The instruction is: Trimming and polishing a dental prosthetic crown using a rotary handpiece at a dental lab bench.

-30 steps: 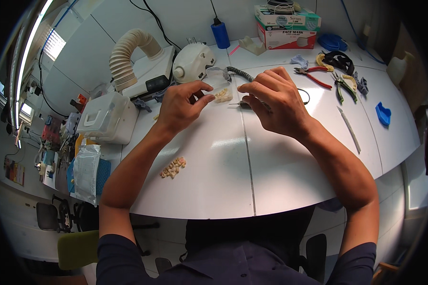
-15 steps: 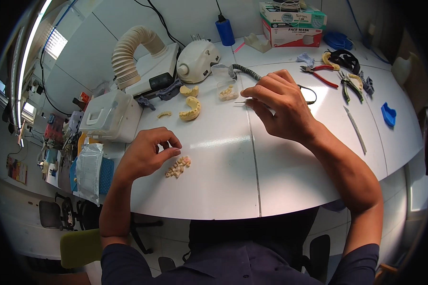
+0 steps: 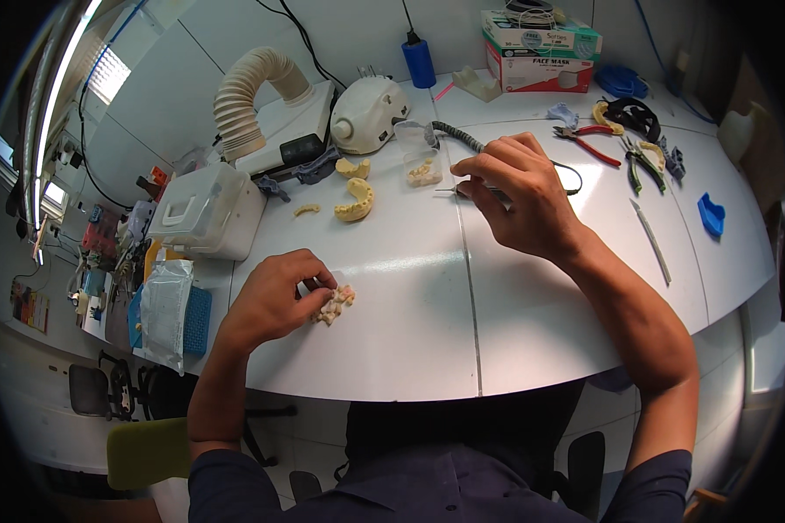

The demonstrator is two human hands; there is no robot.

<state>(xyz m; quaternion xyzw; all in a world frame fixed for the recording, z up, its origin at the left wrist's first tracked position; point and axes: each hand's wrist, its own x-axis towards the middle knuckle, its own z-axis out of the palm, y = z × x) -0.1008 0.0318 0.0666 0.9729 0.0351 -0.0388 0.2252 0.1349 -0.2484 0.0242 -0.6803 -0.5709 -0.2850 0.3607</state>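
My left hand [image 3: 279, 292] is down at a small pile of loose artificial teeth [image 3: 333, 307], cream with some pink. Its thumb and fingertips curl together at the pile's left edge; whatever is between them is hidden. My right hand [image 3: 523, 196] is raised over the white table, its fingers closed round a slim rotary handpiece [image 3: 446, 191]. The thin metal tip points left, while my fingers hide most of its body. Just beyond that tip stands a small clear container [image 3: 423, 173] with pale pieces inside. Yellowish dental casts [image 3: 355, 200] lie farther left.
A ribbed suction hose [image 3: 237, 91] and a white rounded machine [image 3: 368, 115] stand at the back. On the right lie red-handled pliers [image 3: 595, 148], green-handled pliers [image 3: 644, 166], a knife [image 3: 651, 240] and a blue tray piece [image 3: 712, 214]. A white lidded box [image 3: 209, 205] stands left.
My left hand has moved down and slightly right, so its fingertips now reach the tooth pile. My right hand stays nearly where it was, still holding the handpiece.
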